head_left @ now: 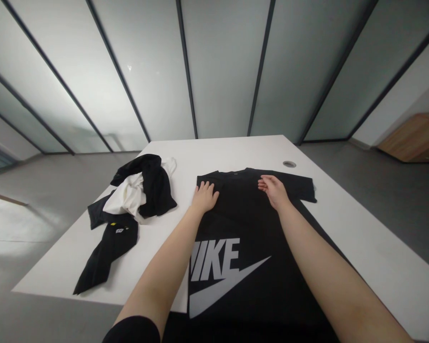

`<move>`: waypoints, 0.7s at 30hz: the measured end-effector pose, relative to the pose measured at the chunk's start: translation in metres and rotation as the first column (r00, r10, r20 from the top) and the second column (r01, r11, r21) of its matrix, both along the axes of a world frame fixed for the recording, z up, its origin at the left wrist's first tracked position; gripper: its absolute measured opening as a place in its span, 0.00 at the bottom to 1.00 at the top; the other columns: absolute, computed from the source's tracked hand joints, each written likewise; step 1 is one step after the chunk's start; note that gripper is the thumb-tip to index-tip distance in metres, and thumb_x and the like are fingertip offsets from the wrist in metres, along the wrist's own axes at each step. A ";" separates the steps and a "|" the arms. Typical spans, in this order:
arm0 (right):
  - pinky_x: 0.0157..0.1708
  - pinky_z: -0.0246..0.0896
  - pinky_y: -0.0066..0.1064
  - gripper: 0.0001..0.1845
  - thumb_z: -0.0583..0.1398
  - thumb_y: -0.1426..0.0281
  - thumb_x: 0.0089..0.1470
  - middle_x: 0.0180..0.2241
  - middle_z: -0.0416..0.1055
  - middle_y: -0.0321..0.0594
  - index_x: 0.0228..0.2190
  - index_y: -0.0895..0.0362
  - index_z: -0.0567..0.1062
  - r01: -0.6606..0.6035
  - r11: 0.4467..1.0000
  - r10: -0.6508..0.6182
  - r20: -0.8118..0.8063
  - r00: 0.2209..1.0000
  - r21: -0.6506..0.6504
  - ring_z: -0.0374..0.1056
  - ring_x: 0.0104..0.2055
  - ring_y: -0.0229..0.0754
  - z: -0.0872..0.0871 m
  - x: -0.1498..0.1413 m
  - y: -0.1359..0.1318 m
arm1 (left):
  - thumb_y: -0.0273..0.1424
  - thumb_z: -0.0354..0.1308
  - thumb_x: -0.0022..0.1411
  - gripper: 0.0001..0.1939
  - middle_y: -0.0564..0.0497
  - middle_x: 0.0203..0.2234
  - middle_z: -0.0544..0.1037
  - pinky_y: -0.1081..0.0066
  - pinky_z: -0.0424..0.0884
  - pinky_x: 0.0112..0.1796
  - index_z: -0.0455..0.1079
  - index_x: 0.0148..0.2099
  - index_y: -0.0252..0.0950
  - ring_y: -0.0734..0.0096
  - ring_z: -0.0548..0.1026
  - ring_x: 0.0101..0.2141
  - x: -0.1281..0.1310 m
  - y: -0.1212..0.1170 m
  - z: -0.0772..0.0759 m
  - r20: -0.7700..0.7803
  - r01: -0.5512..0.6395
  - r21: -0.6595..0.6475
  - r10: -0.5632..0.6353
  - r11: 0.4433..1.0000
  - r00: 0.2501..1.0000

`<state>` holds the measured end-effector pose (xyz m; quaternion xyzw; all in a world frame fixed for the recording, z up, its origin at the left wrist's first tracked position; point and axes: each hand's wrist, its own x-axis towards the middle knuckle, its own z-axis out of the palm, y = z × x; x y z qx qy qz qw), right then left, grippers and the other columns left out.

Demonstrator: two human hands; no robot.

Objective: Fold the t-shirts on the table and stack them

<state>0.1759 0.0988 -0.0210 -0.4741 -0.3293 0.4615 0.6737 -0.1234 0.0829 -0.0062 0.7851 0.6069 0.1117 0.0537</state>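
Black Nike T-shirt (236, 219) spread flat and unfolded on the white bench (218, 155); left hand (204, 197) and right hand (273, 191) rest palm down near its collar, each grip open wide, holding nothing; bunched garments (136, 190) lie alongside, not yet spread out.

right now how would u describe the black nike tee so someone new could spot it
On the white table, look right of the crumpled heap of clothes. There lies a black T-shirt, spread flat under the left hand and right hand near its collar. Unlike the heap, it lies smooth and shows a large pale NIKE logo and swoosh.
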 end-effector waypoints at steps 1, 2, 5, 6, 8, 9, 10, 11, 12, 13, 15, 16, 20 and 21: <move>0.29 0.73 0.22 0.08 0.73 0.70 0.56 0.28 0.78 0.33 0.33 0.54 0.78 0.000 1.000 0.000 0.001 1.000 -0.006 0.74 0.30 0.34 0.000 -0.001 0.000 | 0.46 0.43 0.78 0.34 0.37 0.76 0.57 0.42 0.51 0.71 0.59 0.77 0.34 0.43 0.52 0.75 0.001 -0.001 -0.003 -0.024 0.007 -0.029 -0.008 1.000 1.000; 0.29 0.73 0.22 0.09 0.73 0.70 0.55 0.28 0.77 0.32 0.33 0.54 0.78 -0.001 1.000 0.001 0.000 1.000 -0.010 0.74 0.30 0.34 0.000 -0.001 0.000 | 0.47 0.43 0.78 0.35 0.37 0.76 0.56 0.41 0.51 0.71 0.59 0.77 0.34 0.42 0.52 0.75 0.001 -0.002 -0.005 -0.039 0.010 -0.044 -0.011 0.999 0.999; 0.29 0.72 0.23 0.10 0.74 0.70 0.53 0.29 0.77 0.33 0.33 0.54 0.78 -0.005 1.000 0.005 0.035 0.999 -0.007 0.74 0.30 0.35 -0.002 -0.002 -0.002 | 0.48 0.40 0.79 0.35 0.38 0.77 0.54 0.42 0.51 0.71 0.57 0.78 0.36 0.43 0.51 0.76 0.001 -0.002 -0.010 -0.041 0.000 -0.039 -0.001 0.999 0.999; 0.30 0.72 0.24 0.10 0.74 0.69 0.53 0.29 0.78 0.33 0.33 0.54 0.79 -0.007 1.000 0.007 0.068 0.998 -0.002 0.74 0.31 0.35 -0.002 -0.002 -0.002 | 0.48 0.39 0.79 0.35 0.38 0.77 0.54 0.42 0.51 0.71 0.57 0.78 0.36 0.44 0.52 0.76 0.001 -0.002 -0.011 -0.037 -0.004 -0.035 0.003 0.999 0.999; 0.32 0.72 0.26 0.10 0.74 0.66 0.53 0.30 0.78 0.34 0.34 0.54 0.80 -0.012 1.000 0.010 0.168 0.986 0.013 0.73 0.32 0.36 -0.003 -0.001 -0.003 | 0.49 0.39 0.78 0.36 0.38 0.77 0.55 0.43 0.51 0.71 0.57 0.78 0.36 0.44 0.52 0.76 0.001 -0.001 -0.011 -0.028 -0.007 -0.035 0.006 0.999 1.000; 0.34 0.73 0.28 0.09 0.73 0.65 0.53 0.31 0.79 0.34 0.35 0.54 0.80 -0.025 1.000 0.020 0.236 0.972 0.018 0.74 0.33 0.37 -0.002 -0.001 -0.004 | 0.49 0.40 0.78 0.36 0.37 0.77 0.54 0.43 0.51 0.71 0.58 0.78 0.35 0.43 0.51 0.76 0.001 0.000 -0.011 -0.024 -0.006 -0.037 0.005 0.999 1.000; 0.38 0.73 0.30 0.09 0.72 0.64 0.54 0.32 0.79 0.35 0.36 0.53 0.81 -0.043 0.999 0.035 0.313 0.949 0.016 0.74 0.35 0.39 0.000 -0.001 -0.004 | 0.49 0.40 0.78 0.36 0.37 0.77 0.54 0.43 0.51 0.71 0.58 0.78 0.35 0.43 0.51 0.76 0.001 0.000 -0.011 -0.018 -0.005 -0.037 0.004 0.999 1.000; 0.42 0.74 0.34 0.10 0.72 0.62 0.55 0.33 0.80 0.35 0.37 0.52 0.82 -0.070 0.998 0.065 0.396 0.916 -0.001 0.75 0.37 0.40 0.004 -0.003 -0.005 | 0.49 0.40 0.78 0.36 0.38 0.77 0.54 0.43 0.51 0.71 0.58 0.78 0.36 0.43 0.51 0.76 0.001 0.001 -0.011 -0.012 -0.005 -0.038 0.005 0.999 1.000; 0.46 0.74 0.38 0.11 0.71 0.61 0.55 0.35 0.81 0.37 0.39 0.51 0.82 -0.110 0.993 0.113 0.481 0.869 -0.036 0.76 0.40 0.43 0.008 -0.007 -0.006 | 0.49 0.40 0.78 0.36 0.38 0.77 0.55 0.44 0.50 0.71 0.58 0.78 0.36 0.44 0.52 0.76 0.000 0.001 -0.011 -0.005 -0.007 -0.037 0.007 0.999 1.000; 0.50 0.72 0.43 0.12 0.71 0.60 0.56 0.38 0.82 0.39 0.41 0.51 0.83 -0.161 0.983 0.179 0.564 0.806 -0.082 0.76 0.42 0.46 0.013 -0.013 -0.009 | 0.49 0.40 0.78 0.36 0.38 0.77 0.55 0.44 0.50 0.72 0.58 0.78 0.36 0.45 0.52 0.76 0.000 0.002 -0.011 0.002 -0.010 -0.036 0.010 0.999 1.000; 0.57 0.68 0.51 0.18 0.70 0.57 0.57 0.45 0.82 0.45 0.47 0.50 0.84 -0.281 0.937 0.341 0.714 0.611 -0.208 0.77 0.49 0.55 0.023 -0.030 -0.015 | 0.48 0.39 0.79 0.36 0.38 0.77 0.56 0.45 0.49 0.72 0.57 0.78 0.35 0.46 0.52 0.76 -0.002 0.003 -0.012 0.011 -0.012 -0.033 0.012 0.999 1.000; 0.62 0.64 0.53 0.22 0.69 0.55 0.58 0.52 0.81 0.47 0.51 0.49 0.83 -0.336 0.906 0.398 0.787 0.471 -0.257 0.75 0.56 0.59 0.027 -0.042 -0.020 | 0.48 0.39 0.79 0.36 0.38 0.77 0.56 0.46 0.49 0.72 0.56 0.78 0.34 0.47 0.52 0.76 -0.002 0.004 -0.012 0.011 -0.011 -0.032 0.011 0.999 1.000; 0.72 0.41 0.64 0.38 0.62 0.49 0.62 0.74 0.59 0.47 0.69 0.47 0.70 -0.236 0.819 0.522 0.850 -0.075 -0.524 0.50 0.75 0.74 0.030 -0.095 -0.043 | 0.48 0.41 0.78 0.36 0.39 0.77 0.55 0.47 0.48 0.72 0.57 0.78 0.36 0.48 0.51 0.76 -0.005 0.008 -0.014 -0.004 -0.003 -0.020 0.003 1.000 1.000; 0.72 0.38 0.66 0.42 0.60 0.49 0.64 0.78 0.49 0.46 0.73 0.47 0.63 -0.183 0.800 0.558 0.821 -0.123 -0.571 0.42 0.77 0.75 0.029 -0.107 -0.048 | 0.49 0.42 0.78 0.35 0.40 0.77 0.55 0.47 0.48 0.72 0.57 0.78 0.37 0.48 0.51 0.76 -0.006 0.009 -0.015 -0.007 -0.004 -0.017 0.004 1.000 1.000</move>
